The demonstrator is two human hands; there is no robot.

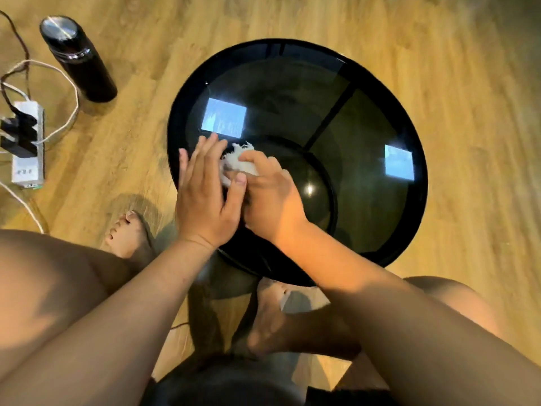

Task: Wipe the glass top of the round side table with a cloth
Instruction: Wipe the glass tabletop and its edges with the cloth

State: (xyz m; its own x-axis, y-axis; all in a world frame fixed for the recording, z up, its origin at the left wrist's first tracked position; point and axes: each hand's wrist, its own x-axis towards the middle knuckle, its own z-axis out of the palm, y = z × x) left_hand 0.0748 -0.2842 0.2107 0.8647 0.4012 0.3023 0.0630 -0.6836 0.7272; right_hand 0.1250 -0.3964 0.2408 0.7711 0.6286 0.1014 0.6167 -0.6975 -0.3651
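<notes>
Both bare forearms reach forward and converge over the near-left edge. The left hand lies palm-down, fingers straight and spread, thumb angled toward the other hand. The right hand sits just beside it, touching, fingers curled and pinched closed on a cloth.

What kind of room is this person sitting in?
Probably a living space in a home. The floor is wood-look plank, a round glass-topped side table stands on it, and a power strip with chargers lies beside a dark flask. The person is barefoot.
</notes>
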